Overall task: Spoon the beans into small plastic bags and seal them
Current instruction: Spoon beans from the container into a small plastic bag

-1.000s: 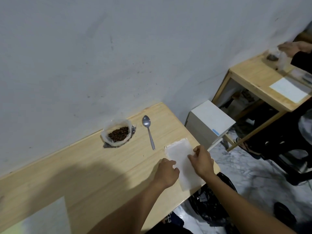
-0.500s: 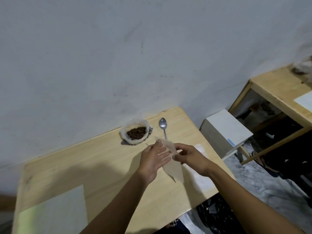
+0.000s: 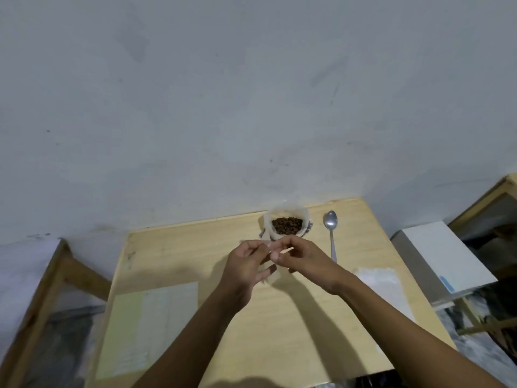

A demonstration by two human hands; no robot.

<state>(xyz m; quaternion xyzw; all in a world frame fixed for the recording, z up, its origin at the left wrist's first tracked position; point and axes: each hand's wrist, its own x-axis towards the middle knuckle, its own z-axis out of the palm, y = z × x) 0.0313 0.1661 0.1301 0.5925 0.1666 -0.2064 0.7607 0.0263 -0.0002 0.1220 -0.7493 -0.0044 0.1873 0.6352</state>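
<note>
Hands meet above the middle of the wooden table (image 3: pixel 251 331) in the head view, both pinching one small plastic bag (image 3: pixel 270 271) between them: the left hand (image 3: pixel 246 266) grips its near side with thumb and curled fingers, the right hand (image 3: pixel 303 260) pinches the top edge, where a thin pale strip sticks out past its fingertips. Whether the bag's mouth is parted yet I cannot tell; the film is clear and blurred against the wood. The risk, as I judge it, is that the slick film slips from the pinch or the two layers stay stuck together, so beans later tipped toward it would spill onto the table. Just beyond the fingertips stands the supply bag of beans (image 3: pixel 286 225), its rim rolled down, dark brown and heaped inside. The spoon (image 3: pixel 331 233) lies untouched to the right of the right hand's fingers, bowl away from the person. A flat stack of spare bags (image 3: pixel 380 281) lies past the right wrist.
</note>
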